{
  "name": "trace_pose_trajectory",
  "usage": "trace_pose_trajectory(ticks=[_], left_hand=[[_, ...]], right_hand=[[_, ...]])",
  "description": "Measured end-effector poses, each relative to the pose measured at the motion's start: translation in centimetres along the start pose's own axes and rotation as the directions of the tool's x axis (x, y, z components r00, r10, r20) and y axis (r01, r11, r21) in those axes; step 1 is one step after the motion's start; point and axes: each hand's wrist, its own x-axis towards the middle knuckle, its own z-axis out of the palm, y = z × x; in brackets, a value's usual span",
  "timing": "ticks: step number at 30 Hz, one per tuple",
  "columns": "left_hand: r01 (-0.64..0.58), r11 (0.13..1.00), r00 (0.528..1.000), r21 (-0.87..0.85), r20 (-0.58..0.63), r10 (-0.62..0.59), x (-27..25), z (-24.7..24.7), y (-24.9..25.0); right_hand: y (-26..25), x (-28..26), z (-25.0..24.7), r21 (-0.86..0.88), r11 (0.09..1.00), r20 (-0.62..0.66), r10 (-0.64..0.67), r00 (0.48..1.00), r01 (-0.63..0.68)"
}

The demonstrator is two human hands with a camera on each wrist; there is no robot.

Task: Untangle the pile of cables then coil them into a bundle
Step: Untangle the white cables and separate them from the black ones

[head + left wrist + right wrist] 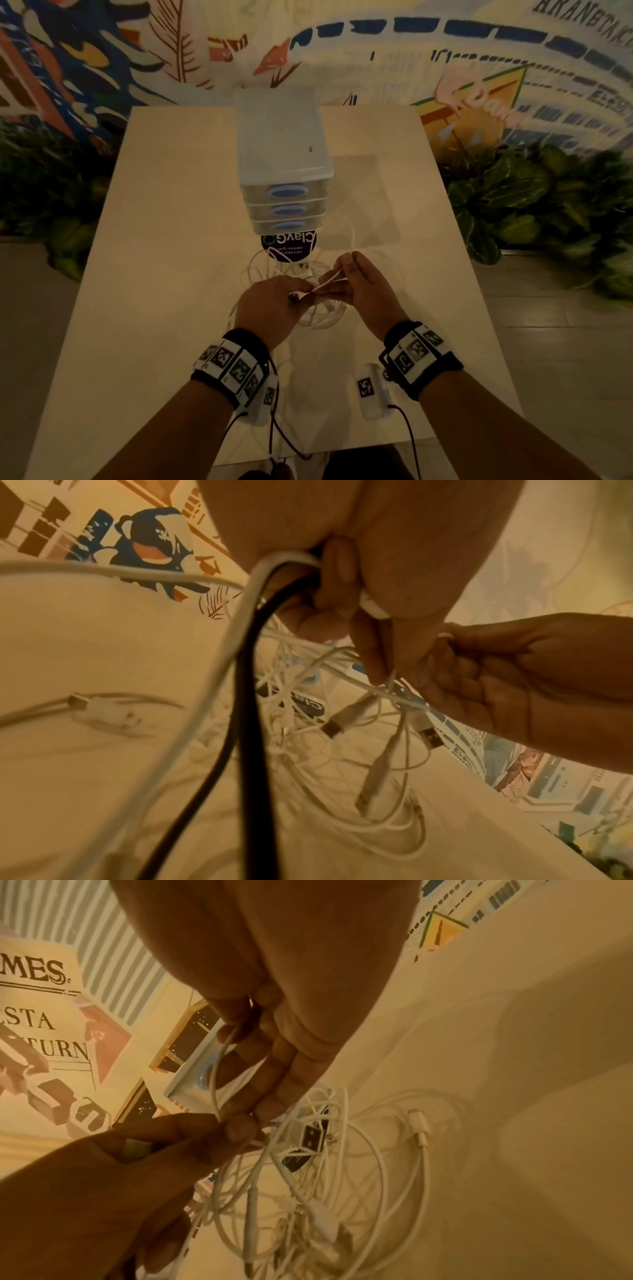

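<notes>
A tangle of thin white cables (pixel 301 294) lies on the cream table (pixel 164 240), just in front of the drawer unit. Both hands hover over it, fingertips meeting. My left hand (pixel 274 301) grips a white cable end and pinches a thin strand. My right hand (pixel 352 284) pinches the same thin white strand (pixel 214 1085), which loops up over its fingers. In the left wrist view several USB plugs (pixel 334 727) dangle from the tangle (pixel 342 764). In the right wrist view a USB plug (pixel 310 1137) and a small connector (pixel 419 1123) show among the loops (pixel 325 1191).
A translucent three-drawer unit (pixel 286 171) with blue handles stands at the table's middle, a dark round sticker (pixel 289 245) in front of it. A black lead and a white lead (pixel 246 696) run from the wrist gear. Plants flank the table on both sides.
</notes>
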Motion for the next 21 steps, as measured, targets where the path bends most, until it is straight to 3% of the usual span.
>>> trace_pose_trajectory(ticks=[4,7,9,11,14,18,21], left_hand=[[-0.034,0.995,0.997,0.092,0.077,0.026,0.7,0.1,0.1],[-0.065,0.995,0.996,0.073,0.062,0.06,0.7,-0.1,0.0],[-0.043,0.999,0.999,-0.029,0.027,0.044,0.5,0.1,-0.2],[0.017,0.989,1.0,-0.144,-0.014,-0.019,0.4,0.5,-0.7],[0.071,0.959,0.995,-0.273,-0.055,-0.089,0.9,0.8,-1.2],[0.034,0.957,0.997,-0.288,-0.056,-0.052,1.1,0.2,-1.1],[0.048,0.935,0.995,-0.351,-0.064,-0.076,1.0,0.0,-1.3]], right_hand=[[0.5,0.0,-0.2,0.047,0.999,-0.035,-0.008,0.999,0.01],[0.5,0.2,-0.7,0.082,0.996,-0.017,0.021,1.0,-0.02],[0.7,0.5,-0.9,0.0,0.999,0.043,0.032,0.999,-0.032],[1.0,0.9,-1.0,-0.195,0.98,0.09,-0.026,0.996,0.043],[1.6,1.2,-1.3,-0.61,0.77,0.128,-0.135,0.983,0.185],[2.4,1.0,-1.7,-0.757,0.595,0.207,-0.175,0.963,0.271],[3.0,1.2,-2.1,-0.793,0.531,0.233,-0.19,0.954,0.299]])
